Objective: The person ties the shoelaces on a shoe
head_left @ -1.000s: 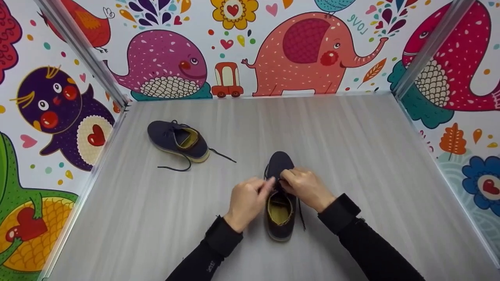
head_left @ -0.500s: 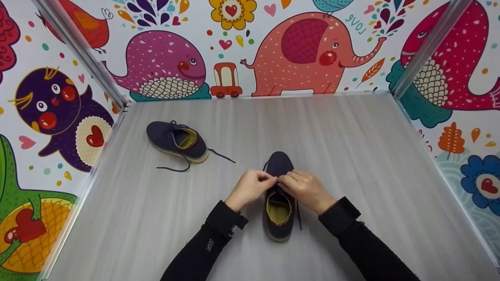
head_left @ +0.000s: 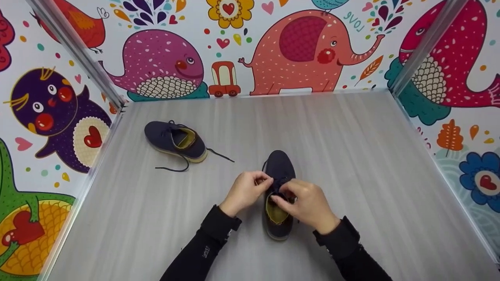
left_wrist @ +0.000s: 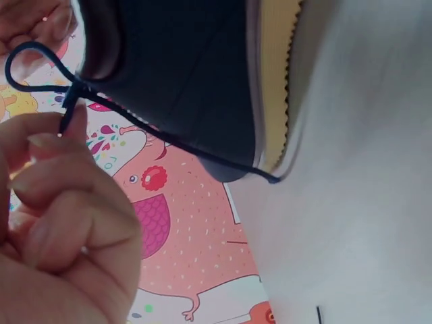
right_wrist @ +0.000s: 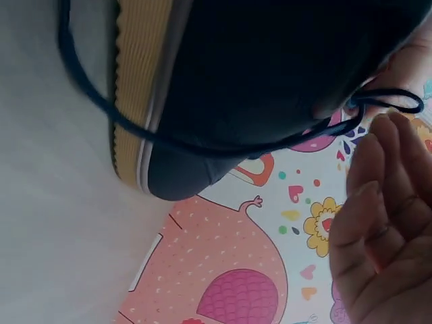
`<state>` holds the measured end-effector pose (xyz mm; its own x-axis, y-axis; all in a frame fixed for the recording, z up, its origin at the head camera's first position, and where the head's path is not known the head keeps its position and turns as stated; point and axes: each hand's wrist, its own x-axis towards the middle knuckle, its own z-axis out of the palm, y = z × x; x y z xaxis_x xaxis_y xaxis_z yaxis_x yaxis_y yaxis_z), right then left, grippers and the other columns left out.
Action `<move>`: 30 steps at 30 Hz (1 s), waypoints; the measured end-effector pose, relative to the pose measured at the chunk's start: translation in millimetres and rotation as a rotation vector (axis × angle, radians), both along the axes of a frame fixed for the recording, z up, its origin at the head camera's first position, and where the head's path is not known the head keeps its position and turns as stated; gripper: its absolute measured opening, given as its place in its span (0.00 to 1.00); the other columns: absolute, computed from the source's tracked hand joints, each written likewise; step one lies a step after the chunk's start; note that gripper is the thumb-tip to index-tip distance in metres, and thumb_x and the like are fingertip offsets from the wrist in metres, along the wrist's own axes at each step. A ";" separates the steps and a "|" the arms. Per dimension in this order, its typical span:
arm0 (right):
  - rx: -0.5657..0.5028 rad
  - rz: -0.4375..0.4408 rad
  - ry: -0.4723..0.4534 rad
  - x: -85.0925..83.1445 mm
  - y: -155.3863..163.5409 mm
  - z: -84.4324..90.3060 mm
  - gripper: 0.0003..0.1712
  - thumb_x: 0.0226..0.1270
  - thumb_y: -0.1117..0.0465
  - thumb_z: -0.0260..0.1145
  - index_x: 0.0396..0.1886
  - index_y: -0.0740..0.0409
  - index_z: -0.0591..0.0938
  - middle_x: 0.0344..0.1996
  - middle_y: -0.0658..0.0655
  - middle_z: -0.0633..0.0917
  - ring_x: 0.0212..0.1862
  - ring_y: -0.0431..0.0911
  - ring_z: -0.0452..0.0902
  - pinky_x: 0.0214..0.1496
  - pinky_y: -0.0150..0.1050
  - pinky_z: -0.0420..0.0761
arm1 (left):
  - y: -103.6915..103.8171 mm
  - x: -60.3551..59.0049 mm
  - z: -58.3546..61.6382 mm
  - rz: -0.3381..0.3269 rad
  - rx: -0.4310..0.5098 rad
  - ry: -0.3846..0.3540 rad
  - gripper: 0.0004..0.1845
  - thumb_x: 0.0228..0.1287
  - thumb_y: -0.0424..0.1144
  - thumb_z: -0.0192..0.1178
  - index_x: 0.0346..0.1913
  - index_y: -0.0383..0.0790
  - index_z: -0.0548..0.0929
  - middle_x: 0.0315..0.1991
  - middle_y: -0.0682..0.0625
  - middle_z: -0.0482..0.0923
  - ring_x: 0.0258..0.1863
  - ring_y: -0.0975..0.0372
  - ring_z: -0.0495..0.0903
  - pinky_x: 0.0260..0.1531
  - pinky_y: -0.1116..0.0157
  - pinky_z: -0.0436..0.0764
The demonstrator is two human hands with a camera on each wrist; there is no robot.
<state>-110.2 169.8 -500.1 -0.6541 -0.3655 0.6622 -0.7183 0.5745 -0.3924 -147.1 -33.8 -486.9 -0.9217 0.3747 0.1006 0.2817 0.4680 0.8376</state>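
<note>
A navy shoe (head_left: 280, 163) with a yellowish lining stands on the floor, toe pointing away, between both hands. My left hand (head_left: 243, 192) pinches a bit of dark blue shoelace (left_wrist: 128, 116) beside the knot, over the tongue area. A small loop (left_wrist: 15, 57) stands out from that knot in the left wrist view. My right hand (head_left: 308, 202) is over the shoe's opening, thumb and forefinger apart. In the right wrist view its fingers (right_wrist: 366, 158) are loosely bent just below the loop, with no lace between them. One lace length trails down the shoe's side past the pale sole (right_wrist: 138, 81).
A second navy shoe (head_left: 157, 134) lies to the left and farther back, its lace ends (head_left: 174, 169) spread loose on the grey wood-look floor (head_left: 343, 132). Walls with cartoon animals, such as an elephant (head_left: 269, 74), enclose the floor on the left, back and right.
Both hands came together over the lacing half a second ago. Now the right hand has drawn back toward the shoe opening, its fingers spread apart; the left stays by the laces.
</note>
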 end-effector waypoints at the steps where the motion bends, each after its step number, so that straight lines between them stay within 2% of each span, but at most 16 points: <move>1: 0.006 -0.017 -0.009 0.4 -0.1 -0.8 0.10 0.54 0.61 0.79 0.27 0.55 0.83 0.22 0.46 0.79 0.23 0.34 0.71 0.25 0.28 0.71 | -0.8 0.3 -0.1 -0.001 -0.004 0.010 0.09 0.71 0.42 0.62 0.36 0.43 0.88 0.23 0.59 0.78 0.20 0.69 0.71 0.22 0.70 0.71; 5: -0.068 -0.062 -0.120 -1.5 3.8 -3.6 0.07 0.55 0.69 0.75 0.26 0.56 0.84 0.20 0.45 0.80 0.21 0.34 0.70 0.23 0.28 0.70 | -4.2 0.6 -0.5 0.006 -0.008 0.041 0.09 0.72 0.42 0.61 0.37 0.42 0.87 0.23 0.59 0.77 0.21 0.69 0.72 0.23 0.69 0.72; 12: -0.256 -0.157 -0.414 -4.8 12.3 -2.2 0.04 0.64 0.63 0.72 0.28 0.55 0.86 0.19 0.40 0.81 0.20 0.36 0.73 0.23 0.30 0.72 | -12.2 -0.4 -1.1 0.022 0.009 0.060 0.11 0.74 0.42 0.58 0.39 0.40 0.87 0.27 0.55 0.81 0.24 0.67 0.73 0.26 0.68 0.72; 18: -0.401 -0.216 -0.607 -4.5 19.1 -6.2 0.08 0.66 0.64 0.70 0.25 0.54 0.85 0.16 0.47 0.79 0.18 0.42 0.73 0.20 0.31 0.67 | -19.7 -0.3 -6.6 0.051 0.015 0.067 0.10 0.74 0.41 0.57 0.38 0.40 0.85 0.25 0.58 0.76 0.22 0.67 0.70 0.25 0.68 0.71; 22: -0.506 -0.257 -0.736 -2.4 20.9 -12.3 0.08 0.66 0.68 0.67 0.26 0.58 0.85 0.17 0.53 0.80 0.19 0.44 0.74 0.20 0.32 0.69 | -26.4 2.7 -13.3 0.100 0.033 0.094 0.09 0.74 0.39 0.58 0.37 0.39 0.84 0.26 0.56 0.77 0.23 0.66 0.70 0.27 0.67 0.71; 26: -0.583 -0.265 -0.874 -0.4 21.3 -17.2 0.06 0.66 0.69 0.65 0.30 0.65 0.85 0.18 0.56 0.81 0.21 0.45 0.75 0.22 0.32 0.72 | -31.5 5.8 -20.6 0.125 0.061 0.058 0.09 0.73 0.38 0.59 0.36 0.38 0.83 0.27 0.55 0.77 0.25 0.65 0.71 0.28 0.67 0.71; 30: -0.567 -0.229 -0.927 -1.5 22.4 -15.1 0.07 0.68 0.65 0.67 0.31 0.65 0.84 0.19 0.57 0.80 0.22 0.46 0.75 0.23 0.33 0.73 | -31.9 4.5 -19.5 0.095 0.112 -0.030 0.09 0.72 0.39 0.60 0.36 0.39 0.85 0.27 0.55 0.78 0.26 0.64 0.72 0.29 0.67 0.72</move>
